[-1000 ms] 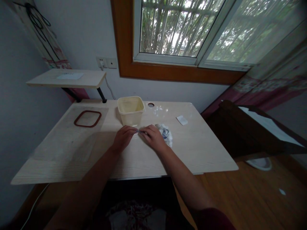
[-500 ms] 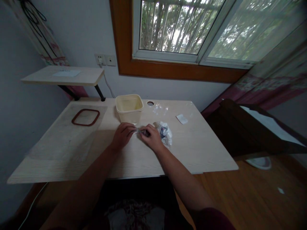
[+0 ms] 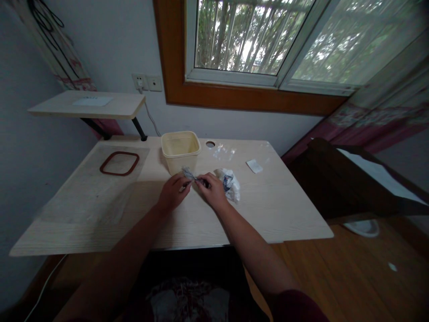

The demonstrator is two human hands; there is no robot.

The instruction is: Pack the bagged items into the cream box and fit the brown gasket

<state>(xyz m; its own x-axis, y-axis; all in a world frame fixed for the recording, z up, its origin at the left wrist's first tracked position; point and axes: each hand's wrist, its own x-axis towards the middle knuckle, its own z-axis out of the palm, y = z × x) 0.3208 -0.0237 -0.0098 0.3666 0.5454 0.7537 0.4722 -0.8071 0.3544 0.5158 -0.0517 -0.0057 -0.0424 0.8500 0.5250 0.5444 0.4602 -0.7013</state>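
Note:
Between my two hands, over the table, is a thin grey, crumpled and twisted piece [image 3: 188, 173] that looks like clear plastic; its exact kind cannot be made out. My left hand [image 3: 171, 192] is closed, pinching it at its middle. My right hand [image 3: 213, 190] is closed as well, gripping its right end, where a darker part shows between the fingers. Just behind my hands stands a cream plastic container [image 3: 181, 156] without a lid. Close to the right of my right hand lies a crumpled white plastic bag [image 3: 231, 185] with blue print.
On the pale table [image 3: 268, 210], a red-brown rounded frame [image 3: 119, 174] rests on a clear sheet at the left. A small white paper [image 3: 254, 166] lies at the right, near a cable hole [image 3: 210, 144]. A raised shelf [image 3: 90, 105] stands at the back left.
The grey piece's loose end now sticks up between my hands, towards the container, where before it lay flatter between the fingers. My left fingers have shifted slightly; the right hand stays nearly in place.

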